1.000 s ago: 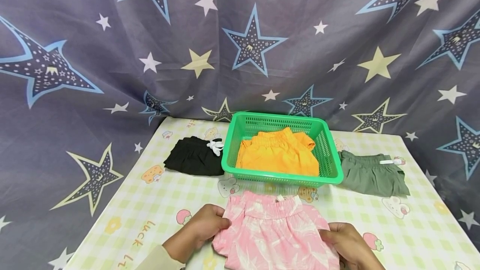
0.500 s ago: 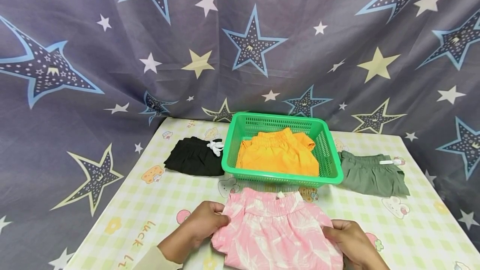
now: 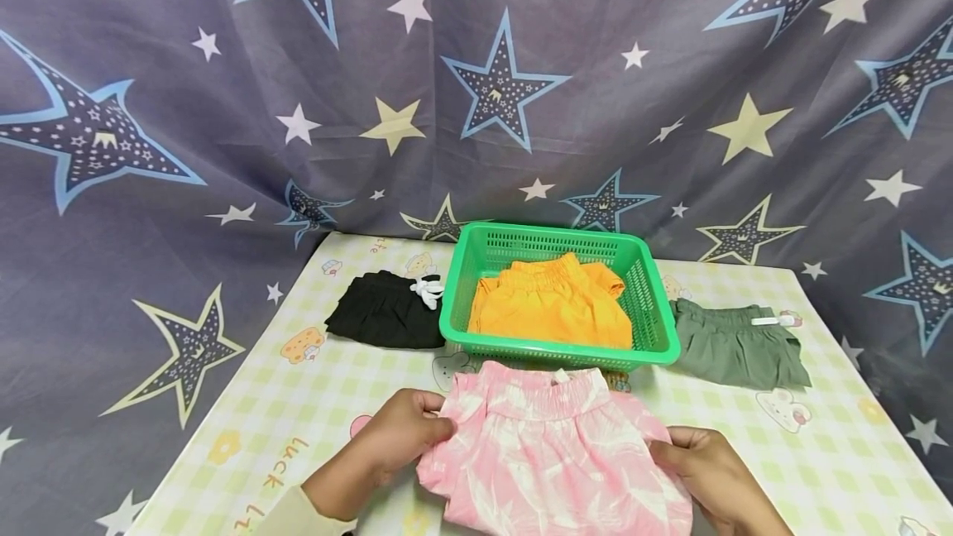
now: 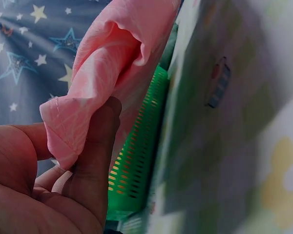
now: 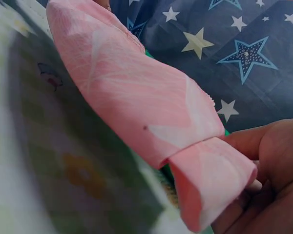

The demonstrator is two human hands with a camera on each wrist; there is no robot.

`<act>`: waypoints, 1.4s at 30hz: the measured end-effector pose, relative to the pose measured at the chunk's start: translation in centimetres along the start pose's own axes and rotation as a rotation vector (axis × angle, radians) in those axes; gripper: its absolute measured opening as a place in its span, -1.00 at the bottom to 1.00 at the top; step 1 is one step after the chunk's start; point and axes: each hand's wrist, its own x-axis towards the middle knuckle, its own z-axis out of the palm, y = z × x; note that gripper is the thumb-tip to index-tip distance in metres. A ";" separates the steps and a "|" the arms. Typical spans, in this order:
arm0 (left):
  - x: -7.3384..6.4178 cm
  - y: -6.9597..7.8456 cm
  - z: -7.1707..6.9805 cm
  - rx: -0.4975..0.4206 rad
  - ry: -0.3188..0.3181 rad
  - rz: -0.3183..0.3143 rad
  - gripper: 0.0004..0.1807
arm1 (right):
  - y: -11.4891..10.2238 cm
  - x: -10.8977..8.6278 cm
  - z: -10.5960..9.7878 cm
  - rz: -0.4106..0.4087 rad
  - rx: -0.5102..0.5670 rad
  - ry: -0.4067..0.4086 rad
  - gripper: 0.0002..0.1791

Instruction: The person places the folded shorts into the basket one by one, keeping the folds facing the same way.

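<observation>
Pink shorts (image 3: 554, 453) with a white leaf print and a gathered waistband are held by their two sides at the front of the table. My left hand (image 3: 402, 434) pinches the left edge between thumb and fingers. On the opposite side my right hand (image 3: 707, 470) pinches the right edge. In the left wrist view the cloth (image 4: 100, 73) is lifted off the table, its corner caught in the fingers. The right wrist view has the folded fabric (image 5: 136, 92) raised too, with a shadow on the tablecloth under it. Lower parts of the shorts run out of the head view.
Just beyond stands a green plastic basket (image 3: 670, 346) with folded orange shorts (image 3: 551, 304) in it. Black shorts (image 3: 387, 310) with a white drawstring lie left of it, dark green shorts (image 3: 737, 346) at its right. A star-patterned curtain (image 3: 581, 106) hangs behind the checked tablecloth (image 3: 298, 404).
The pink shorts have come up slightly and nearer the basket, still held by both hands. My right hand has shifted a little to the right, my left hand slightly up. The basket stays put.
</observation>
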 end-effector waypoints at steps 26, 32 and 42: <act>-1.9 5.9 -0.2 0.005 -0.032 0.070 -0.87 | -5.1 -2.2 0.0 -0.077 0.045 0.024 -0.75; -1.7 7.2 -0.3 0.004 -0.035 0.069 -0.80 | -6.3 -2.3 -0.1 -0.099 0.053 0.023 -0.78; -1.4 9.1 -0.8 0.026 -0.029 0.069 -0.77 | -8.2 -2.2 -0.1 -0.099 0.021 0.053 -0.69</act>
